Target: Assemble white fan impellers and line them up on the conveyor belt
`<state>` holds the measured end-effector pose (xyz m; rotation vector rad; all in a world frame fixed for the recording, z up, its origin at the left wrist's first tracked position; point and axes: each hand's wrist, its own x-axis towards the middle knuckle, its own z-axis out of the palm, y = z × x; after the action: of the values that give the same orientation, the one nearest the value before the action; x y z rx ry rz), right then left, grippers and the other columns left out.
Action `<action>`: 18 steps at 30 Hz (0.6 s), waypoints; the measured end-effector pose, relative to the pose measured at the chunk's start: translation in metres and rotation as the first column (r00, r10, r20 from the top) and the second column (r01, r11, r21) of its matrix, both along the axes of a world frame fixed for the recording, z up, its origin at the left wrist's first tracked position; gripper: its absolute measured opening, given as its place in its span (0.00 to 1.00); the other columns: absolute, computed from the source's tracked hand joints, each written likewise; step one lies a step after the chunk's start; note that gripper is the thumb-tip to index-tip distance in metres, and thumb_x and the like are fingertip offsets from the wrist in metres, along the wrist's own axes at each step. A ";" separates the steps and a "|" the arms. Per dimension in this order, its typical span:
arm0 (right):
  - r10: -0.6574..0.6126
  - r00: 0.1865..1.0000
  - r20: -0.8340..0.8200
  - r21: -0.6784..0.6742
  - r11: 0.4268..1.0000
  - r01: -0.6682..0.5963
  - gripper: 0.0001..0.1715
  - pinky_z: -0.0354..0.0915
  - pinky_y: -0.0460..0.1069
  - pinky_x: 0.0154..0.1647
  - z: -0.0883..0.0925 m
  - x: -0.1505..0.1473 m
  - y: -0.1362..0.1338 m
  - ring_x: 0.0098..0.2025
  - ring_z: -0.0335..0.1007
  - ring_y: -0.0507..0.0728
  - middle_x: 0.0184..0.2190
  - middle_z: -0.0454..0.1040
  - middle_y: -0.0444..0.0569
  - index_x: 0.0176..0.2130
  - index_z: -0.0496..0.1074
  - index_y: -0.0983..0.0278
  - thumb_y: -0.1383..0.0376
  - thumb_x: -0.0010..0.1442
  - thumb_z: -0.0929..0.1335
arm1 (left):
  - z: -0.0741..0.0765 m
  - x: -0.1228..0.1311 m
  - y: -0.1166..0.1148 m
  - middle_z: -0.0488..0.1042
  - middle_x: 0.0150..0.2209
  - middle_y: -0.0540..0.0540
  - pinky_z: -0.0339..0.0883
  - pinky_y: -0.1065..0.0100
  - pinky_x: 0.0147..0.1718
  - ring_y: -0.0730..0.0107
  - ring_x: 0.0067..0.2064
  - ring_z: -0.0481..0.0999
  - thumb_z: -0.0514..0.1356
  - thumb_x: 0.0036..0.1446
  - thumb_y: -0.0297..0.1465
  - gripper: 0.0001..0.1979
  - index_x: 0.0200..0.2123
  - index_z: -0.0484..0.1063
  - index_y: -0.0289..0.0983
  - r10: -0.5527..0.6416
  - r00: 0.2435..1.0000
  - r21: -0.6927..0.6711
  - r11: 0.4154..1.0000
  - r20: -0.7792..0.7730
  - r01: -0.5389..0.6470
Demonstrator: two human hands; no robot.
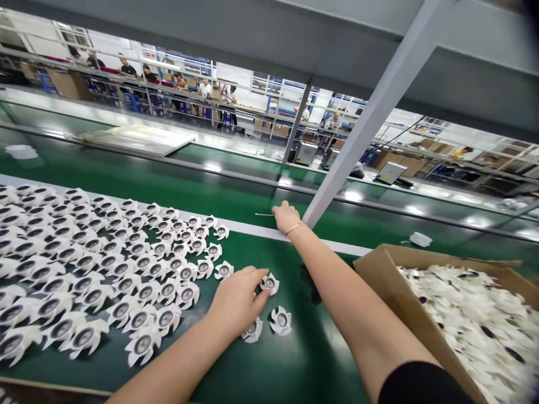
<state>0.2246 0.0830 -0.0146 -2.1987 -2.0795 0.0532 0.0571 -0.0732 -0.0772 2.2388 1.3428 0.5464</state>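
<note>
My left hand [240, 297] curls its thumb and fingers around a small white fan wheel [269, 283] with a dark round hub. Two more fan wheels lie close by: one fan wheel [281, 321] in the open and another [252, 331] partly under my left hand. My right hand [287, 217] reaches over the green conveyor belt [236, 193] beside a slanting post, its fingers closed. A thin white cord-like piece [264, 214] sticks out leftward from these fingers; whatever else they hold is hidden.
Rows of fan wheels [126, 283] cover the green surface on the left. A cardboard box [387, 297] full of loose white fan wheels stands at right. A slanting white post [357, 129] crosses the space ahead. A small white item [420, 239] lies on the belt. People sit far behind.
</note>
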 end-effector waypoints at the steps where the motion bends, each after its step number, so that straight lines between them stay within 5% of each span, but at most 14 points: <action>1: 0.021 1.000 -0.020 0.018 1.000 -0.020 0.17 0.65 0.52 0.42 0.000 0.001 -0.012 0.43 0.70 0.58 0.48 0.70 0.55 0.47 0.70 0.66 0.65 0.57 0.71 | 0.000 0.001 -0.001 0.76 0.47 0.46 0.70 0.60 0.41 0.60 0.44 0.77 0.56 0.63 0.35 0.19 0.57 0.71 0.42 0.004 1.000 0.004 1.000 -0.003 -0.004; 6: 0.114 0.969 -0.219 0.076 0.992 -0.100 0.11 0.62 0.48 0.32 -0.008 0.018 -0.096 0.30 0.68 0.54 0.31 0.72 0.45 0.41 0.67 0.62 0.58 0.64 0.62 | 0.003 0.011 -0.004 0.76 0.50 0.45 0.70 0.55 0.45 0.54 0.49 0.76 0.55 0.65 0.37 0.25 0.64 0.63 0.42 0.041 0.998 0.015 0.999 -0.040 -0.041; 8: 0.179 0.884 -0.432 0.117 0.983 -0.142 0.08 0.62 0.47 0.31 -0.015 0.030 -0.124 0.28 0.66 0.52 0.29 0.72 0.42 0.38 0.67 0.61 0.59 0.63 0.63 | 0.004 0.011 -0.005 0.75 0.52 0.44 0.71 0.53 0.46 0.52 0.50 0.75 0.57 0.64 0.37 0.28 0.66 0.59 0.41 0.039 0.998 -0.016 0.999 -0.049 -0.039; 11: 0.312 0.715 -0.626 0.194 0.950 -0.244 0.06 0.67 0.48 0.39 -0.024 0.046 -0.148 0.37 0.72 0.54 0.39 0.76 0.46 0.36 0.70 0.61 0.61 0.58 0.69 | 0.005 0.007 -0.006 0.73 0.55 0.42 0.71 0.54 0.47 0.52 0.50 0.74 0.62 0.59 0.39 0.34 0.66 0.58 0.39 0.031 1.000 -0.082 0.996 0.001 -0.031; 14: 0.472 0.647 -0.599 0.272 0.880 -0.390 0.08 0.67 0.52 0.52 -0.030 0.052 -0.156 0.50 0.72 0.58 0.49 0.75 0.50 0.40 0.75 0.60 0.64 0.57 0.71 | 0.006 -0.001 -0.007 0.72 0.56 0.43 0.72 0.57 0.47 0.57 0.48 0.75 0.62 0.56 0.36 0.33 0.65 0.61 0.39 0.050 0.993 -0.144 0.989 0.109 -0.034; 18: 0.604 0.647 -0.464 0.263 0.792 -0.551 0.09 0.67 0.52 0.55 -0.035 0.047 -0.160 0.53 0.71 0.56 0.52 0.73 0.50 0.44 0.78 0.57 0.64 0.62 0.70 | 0.008 -0.003 -0.004 0.74 0.53 0.45 0.72 0.61 0.49 0.63 0.48 0.75 0.57 0.59 0.30 0.23 0.59 0.69 0.40 0.069 0.958 -0.111 0.993 0.277 -0.039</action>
<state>0.2719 -0.0768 -0.0494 -1.1620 -2.2585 0.5361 0.0543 -0.0771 -0.0689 1.9594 1.2577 0.7629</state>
